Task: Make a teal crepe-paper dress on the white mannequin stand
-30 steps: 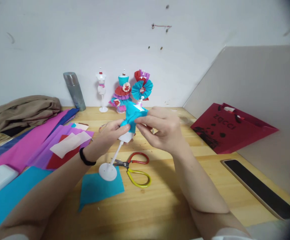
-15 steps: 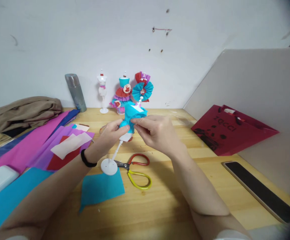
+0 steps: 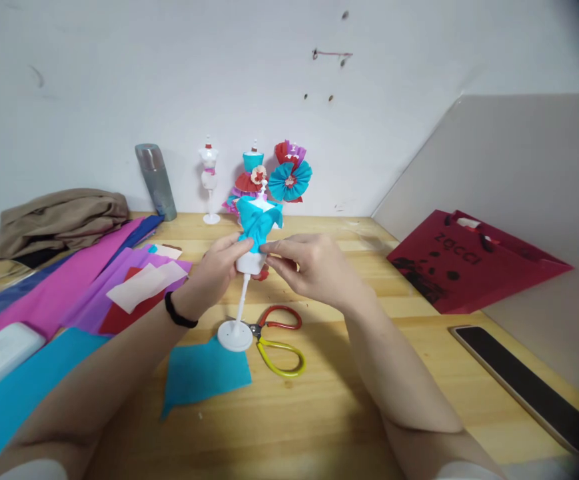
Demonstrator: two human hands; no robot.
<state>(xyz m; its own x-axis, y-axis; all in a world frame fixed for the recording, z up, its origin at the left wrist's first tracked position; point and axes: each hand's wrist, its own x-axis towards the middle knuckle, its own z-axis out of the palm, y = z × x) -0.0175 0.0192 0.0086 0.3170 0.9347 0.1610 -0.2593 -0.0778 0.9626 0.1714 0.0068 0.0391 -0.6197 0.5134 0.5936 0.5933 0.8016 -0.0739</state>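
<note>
1. Turquoise crepe paper (image 3: 259, 223) wraps the upper body of a white miniature dress form (image 3: 250, 265), nearly upright before me over the desk (image 3: 314, 413).
2. My left hand (image 3: 216, 267) has its fingers gripping the form at the waist; the fingers of my right hand (image 3: 319, 273) touch the paper's lower edge, though whether they pinch it I can't tell.
3. I judge this to be fitting the wrap; smoothing its folds would call for a steady left hold.
4. Scissors (image 3: 256, 331) lie near a cut turquoise sheet (image 3: 209, 377); a smartphone (image 3: 524, 387) and red carrier bag (image 3: 462, 260) sit rightward.
5. Behind, other dress forms (image 3: 289, 181) and a flask (image 3: 156, 183) stand near the pale wall (image 3: 169, 80).
</note>
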